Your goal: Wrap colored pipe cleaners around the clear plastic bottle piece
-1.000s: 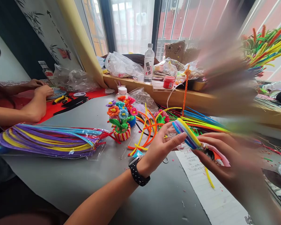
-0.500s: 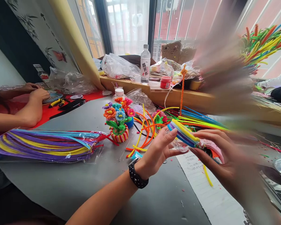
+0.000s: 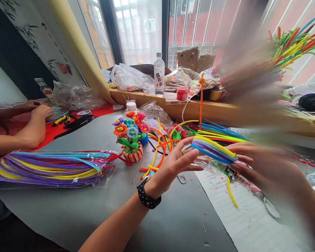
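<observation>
A round piece wrapped in yellow, purple and blue pipe cleaner [image 3: 214,150] is held up between both hands above the table. My left hand [image 3: 173,162], with a black dotted watch band on its wrist, grips the left side with thumb and fingers. At the right end, my right hand [image 3: 254,161] pinches the piece; a blurred smear covers part of that hand and arm. Just below lies a lined paper sheet [image 3: 217,196] with a yellow pipe cleaner piece [image 3: 231,192] on it. Left of my hands stands a striped pot of pipe cleaner flowers [image 3: 132,152].
A bag of pipe cleaners [image 3: 52,169] lies at left. Loose pipe cleaners [image 3: 220,131] spread behind the hands. A water bottle [image 3: 159,75] and a red jar [image 3: 182,93] stand on the sill. Another person's hands [image 3: 39,108] are at the far left.
The wrapped piece has tilted and moved slightly right, showing more of its banded side. The pink-and-orange object near my right hand is less visible, and a metal ring now shows on the paper.
</observation>
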A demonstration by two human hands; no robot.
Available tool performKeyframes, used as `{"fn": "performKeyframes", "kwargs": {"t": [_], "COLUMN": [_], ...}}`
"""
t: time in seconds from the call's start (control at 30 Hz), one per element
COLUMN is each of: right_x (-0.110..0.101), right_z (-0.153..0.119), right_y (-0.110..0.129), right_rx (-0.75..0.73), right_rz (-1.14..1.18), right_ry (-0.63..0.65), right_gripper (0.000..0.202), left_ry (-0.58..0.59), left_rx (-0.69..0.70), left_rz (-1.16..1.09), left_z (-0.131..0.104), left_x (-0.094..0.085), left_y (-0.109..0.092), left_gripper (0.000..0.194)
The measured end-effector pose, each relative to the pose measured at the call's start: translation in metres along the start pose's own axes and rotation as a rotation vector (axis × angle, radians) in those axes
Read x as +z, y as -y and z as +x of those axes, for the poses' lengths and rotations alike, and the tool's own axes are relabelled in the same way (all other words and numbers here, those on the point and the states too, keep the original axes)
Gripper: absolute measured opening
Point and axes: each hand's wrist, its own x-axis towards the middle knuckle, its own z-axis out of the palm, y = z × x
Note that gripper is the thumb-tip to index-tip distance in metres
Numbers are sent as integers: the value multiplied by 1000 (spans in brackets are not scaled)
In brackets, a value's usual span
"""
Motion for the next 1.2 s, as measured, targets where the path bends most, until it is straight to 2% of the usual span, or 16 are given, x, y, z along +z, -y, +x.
{"fn": "performKeyframes", "kwargs": {"t": [0.1,0.2,0.3,0.4,0.47,0.57,0.77,1.1,1.2], "right_x": [-2,-3,-5,-7,-7,-3,12,11,12], "right_z": [0,-1,-2,-1,-1,-2,-2,-4,-6], "right_y": [-2,-2,-4,-6,-5,1,14,10,12], "right_rx": [35,73,67,-6,-56,-139,-251,-163,-231], "right_rz": [144,170,81,-66,-172,-307,-453,-409,-447], "right_ry": [49,115,148,142,116,3,-184,-163,-208], "right_gripper": [24,27,30,32,34,32,26,29,29], "left_ry": [53,101,96,37,-12,-55,-72,-41,-36], "left_rx": [-49,-74,-68,-57,-45,-2,101,39,70], "left_rz": [2,-26,-35,9,43,56,68,82,70], "left_z": [0,0,-1,-1,-1,0,1,0,0], "left_x": [0,1,2,3,4,5,3,4,4], "left_y": [-2,0,3,4,5,8,17,12,13], "left_gripper": [58,50,43,43,44,45,49,53,49]}}
